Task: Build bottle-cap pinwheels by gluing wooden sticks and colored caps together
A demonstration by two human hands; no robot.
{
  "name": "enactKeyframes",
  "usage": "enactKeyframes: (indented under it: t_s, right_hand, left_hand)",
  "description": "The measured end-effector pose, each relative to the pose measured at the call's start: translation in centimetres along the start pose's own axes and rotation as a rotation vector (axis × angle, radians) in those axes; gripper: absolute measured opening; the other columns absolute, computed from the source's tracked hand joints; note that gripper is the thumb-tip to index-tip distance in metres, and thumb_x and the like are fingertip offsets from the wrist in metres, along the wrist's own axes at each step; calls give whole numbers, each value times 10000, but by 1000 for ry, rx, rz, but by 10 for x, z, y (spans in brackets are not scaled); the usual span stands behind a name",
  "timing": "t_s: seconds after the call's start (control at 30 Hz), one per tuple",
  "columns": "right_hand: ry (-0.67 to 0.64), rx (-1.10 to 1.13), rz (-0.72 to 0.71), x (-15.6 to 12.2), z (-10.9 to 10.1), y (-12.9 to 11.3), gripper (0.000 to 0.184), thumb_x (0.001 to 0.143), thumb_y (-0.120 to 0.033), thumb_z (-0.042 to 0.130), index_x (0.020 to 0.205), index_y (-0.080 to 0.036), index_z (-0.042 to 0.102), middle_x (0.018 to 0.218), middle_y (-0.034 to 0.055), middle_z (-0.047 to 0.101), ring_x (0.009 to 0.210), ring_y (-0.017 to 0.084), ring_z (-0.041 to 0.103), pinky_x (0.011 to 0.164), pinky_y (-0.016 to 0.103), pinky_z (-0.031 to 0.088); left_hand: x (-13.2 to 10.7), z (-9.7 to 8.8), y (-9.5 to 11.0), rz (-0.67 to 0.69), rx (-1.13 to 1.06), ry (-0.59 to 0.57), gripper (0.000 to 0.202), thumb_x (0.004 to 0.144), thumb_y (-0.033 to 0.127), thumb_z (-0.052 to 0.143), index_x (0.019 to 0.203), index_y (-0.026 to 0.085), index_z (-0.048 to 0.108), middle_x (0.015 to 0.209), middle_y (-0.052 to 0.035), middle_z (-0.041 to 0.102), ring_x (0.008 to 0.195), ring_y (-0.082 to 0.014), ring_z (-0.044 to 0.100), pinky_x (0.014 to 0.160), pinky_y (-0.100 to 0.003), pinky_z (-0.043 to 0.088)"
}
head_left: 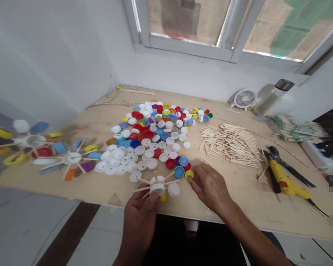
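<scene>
My left hand (141,212) is closed around a white bottle-cap hub (157,189) with several short wooden sticks poking out all round. On two of its sticks sit a white cap (173,189) and a yellow cap (163,196). To the right, the fingers of my right hand (212,186) pinch another yellow bottle cap (189,174). Just beyond that cap lie blue caps (179,171) and a red cap (170,164). A large spread of mixed bottle caps (147,133) covers the table behind my hands.
Wooden sticks (230,144) lie heaped at right, near a yellow glue gun (285,181) and black-handled pliers (291,168). Spoked cap pieces stand at left (72,159) and at the back (201,113). A small fan (244,98), a bottle (274,96) and bagged sticks (299,127) are behind.
</scene>
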State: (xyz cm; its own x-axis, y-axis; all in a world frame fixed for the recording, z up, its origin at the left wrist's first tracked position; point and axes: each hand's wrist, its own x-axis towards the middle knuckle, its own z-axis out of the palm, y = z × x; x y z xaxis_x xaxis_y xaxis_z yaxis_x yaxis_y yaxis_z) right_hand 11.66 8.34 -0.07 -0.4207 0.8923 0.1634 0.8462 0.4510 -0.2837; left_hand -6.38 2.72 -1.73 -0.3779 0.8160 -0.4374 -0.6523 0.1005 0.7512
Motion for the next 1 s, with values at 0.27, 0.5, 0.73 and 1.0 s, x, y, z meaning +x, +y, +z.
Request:
enactKeyframes:
  t_s: [0.27,0.5,0.73,1.0]
  right_hand:
    - [13,-87,-150,21,0,-20,251,847,-246,630,1091,-201,588,1041,114,589,943,291,503,763,429,428]
    - [-21,-124,-208,37,0,-20,241,803,-217,691,1033,-194,625,1162,129,567,1067,312,466,840,448,406]
    - [8,204,-145,28,-12,-7,256,819,-237,681,1061,-213,599,1038,66,645,1006,256,534,864,424,403]
    - [-40,561,-144,17,-43,-10,281,839,-247,656,1114,-264,599,1042,29,672,983,213,581,884,400,414]
  left_hand:
    - [0,0,0,-26,-7,5,442,475,306,883,854,169,702,742,-19,738,723,-169,687,688,-247,539]
    - [1,0,0,-20,-15,-4,435,455,324,895,810,172,695,776,-33,748,766,-171,689,726,-240,533]
    - [0,3,1,-28,-20,18,432,443,298,891,804,167,692,734,-27,742,700,-159,682,660,-230,529]
    - [1,0,-1,-3,28,21,421,466,282,864,833,174,688,748,-30,745,794,-208,702,757,-287,532]
